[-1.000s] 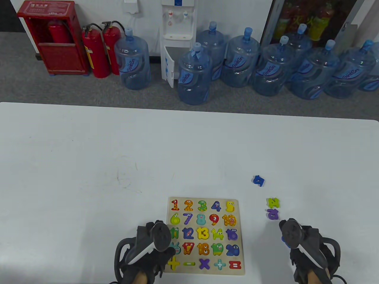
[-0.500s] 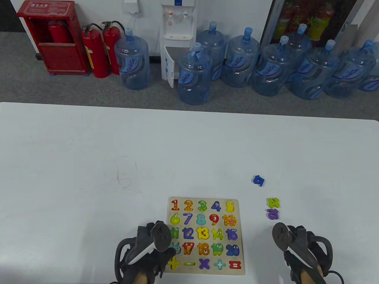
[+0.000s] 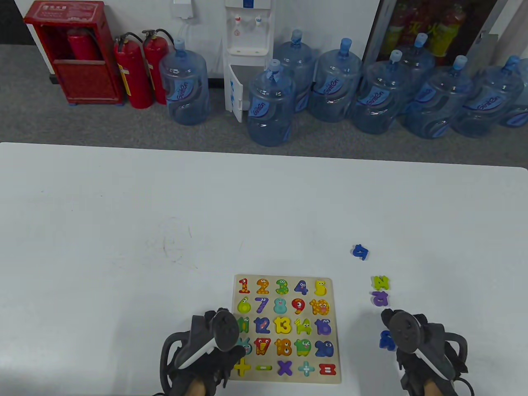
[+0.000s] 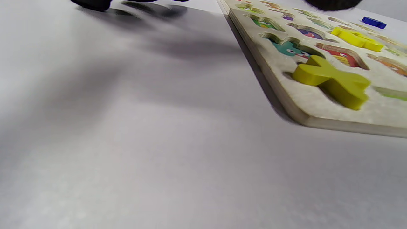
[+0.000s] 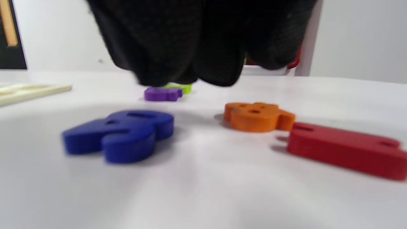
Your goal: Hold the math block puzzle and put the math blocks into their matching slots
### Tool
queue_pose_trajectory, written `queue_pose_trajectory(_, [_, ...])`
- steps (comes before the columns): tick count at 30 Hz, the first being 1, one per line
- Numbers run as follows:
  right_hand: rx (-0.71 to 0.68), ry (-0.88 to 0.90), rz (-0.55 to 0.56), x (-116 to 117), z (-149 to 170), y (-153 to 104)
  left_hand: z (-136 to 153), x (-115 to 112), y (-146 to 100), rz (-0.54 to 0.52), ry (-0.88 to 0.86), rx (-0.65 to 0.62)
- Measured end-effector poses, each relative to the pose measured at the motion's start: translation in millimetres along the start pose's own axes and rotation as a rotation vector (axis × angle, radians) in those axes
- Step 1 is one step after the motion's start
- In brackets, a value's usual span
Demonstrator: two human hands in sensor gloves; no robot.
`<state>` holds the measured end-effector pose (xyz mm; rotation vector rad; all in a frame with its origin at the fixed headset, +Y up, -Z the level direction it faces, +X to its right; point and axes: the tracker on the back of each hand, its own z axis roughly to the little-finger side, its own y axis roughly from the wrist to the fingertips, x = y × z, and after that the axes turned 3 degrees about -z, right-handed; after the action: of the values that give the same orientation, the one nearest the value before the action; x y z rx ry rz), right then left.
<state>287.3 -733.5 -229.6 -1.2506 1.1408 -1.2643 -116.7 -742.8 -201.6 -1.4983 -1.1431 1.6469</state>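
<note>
Water jugs [image 3: 270, 103] and a couple of red fire extinguishers [image 3: 133, 72] line the floor past a plain white surface [image 3: 123, 231], smooth and a bit scuffed near the middle. The math block puzzle [image 3: 287, 328] sits flat at about 6 o'clock on that surface, a pale wooden board with cut-out slots whose bottoms are printed with cartoon numbers. The left hand [image 3: 206, 350] rests on the board's 8 o'clock corner to steady it; whether its fingers curl or lie flat can't be told.

Only a few blocks look seated, like the yellow plus block [image 4: 330, 81], which stands proud of its slot in the left wrist view. Loose pieces lie out at 3 o'clock of the board: a dark blue block [image 5: 119, 133], an orange block [image 5: 257, 116] and a red block [image 5: 345, 149] close under the right hand [image 3: 416, 342], with a purple block [image 3: 380, 298] and a lime green block [image 3: 380, 282] touching just beyond, and a small blue block [image 3: 361, 251] further off at 1 o'clock.

The right grip hovers over the dark blue one with nothing in it, fingers bunched downward.

These look like painted wood: light, stiff, thick-edged, matte. Probably easy to pinch by opposite side walls, though rounded lobes could let one twist. The board should slide easily, so pressing down makes sense.
</note>
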Motion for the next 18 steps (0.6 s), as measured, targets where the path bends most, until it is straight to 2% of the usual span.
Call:
queue_pose_trajectory(2, [-0.029, -0.046, -0.054, 4.4, -6.8, 1.3, 0.0, 0.2, -0.5, -0.003, 0.004, 0.000])
queue_pose_trajectory(5, [-0.007, -0.165, -0.078, 11.4, -14.5, 4.4, 0.0, 0.1, 0.0, 0.000, 0.003, 0.000])
queue_pose_trajectory(7, [0.004, -0.141, -0.053, 10.3, -15.3, 4.7, 0.2, 0.0, 0.0, -0.001, 0.004, -0.001])
queue_pose_trajectory(10, [-0.016, -0.085, -0.077, 9.9, -14.0, 4.4, 0.0, 0.0, 0.3, 0.001, 0.004, -0.001])
queue_pose_trajectory(18, [-0.017, -0.061, -0.056, 8.2, -16.5, 3.4, 0.3, 0.2, 0.3, 0.002, 0.002, -0.002])
